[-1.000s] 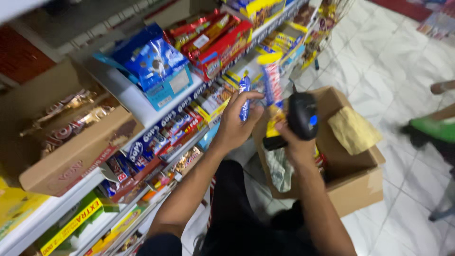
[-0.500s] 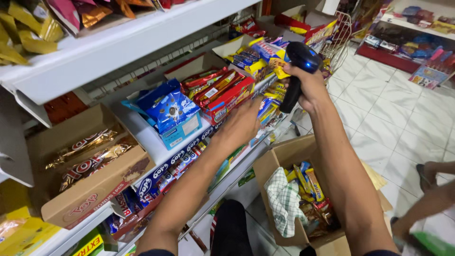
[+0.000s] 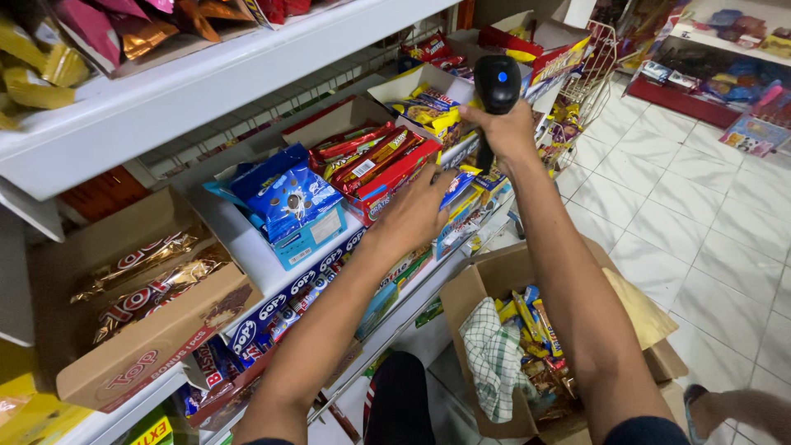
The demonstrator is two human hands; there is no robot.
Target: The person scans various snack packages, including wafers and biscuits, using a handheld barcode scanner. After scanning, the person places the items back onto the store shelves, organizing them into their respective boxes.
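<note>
Scanner (image 3: 498,86): lifted from beside the carton to shelf height within the last second; right hand (image 3: 504,132) grips its handle, fingers wrapped tight.
Left hand (image 3: 414,216): fingers together, now resting on the red snack box (image 3: 387,177).
Carton (image 3: 482,280): on the floor below, holding packets.
Reading: work has shifted to shelf stock.

Right hand (image 3: 504,130) grips a black handheld scanner (image 3: 497,84), blue light on top, held up over the yellow snack box (image 3: 428,103) on the shelf (image 3: 247,247). Left hand (image 3: 416,210) lies flat, fingers spread, touching the red box of wafer bars (image 3: 381,169). Blue cookie box (image 3: 288,206) sits just left of that. Brown chocolate-bar carton (image 3: 140,313) is further left. On the tiled floor (image 3: 709,222), below the arms: open cardboard box (image 3: 527,346) holding snack packs and a checked cloth (image 3: 494,358).
</note>
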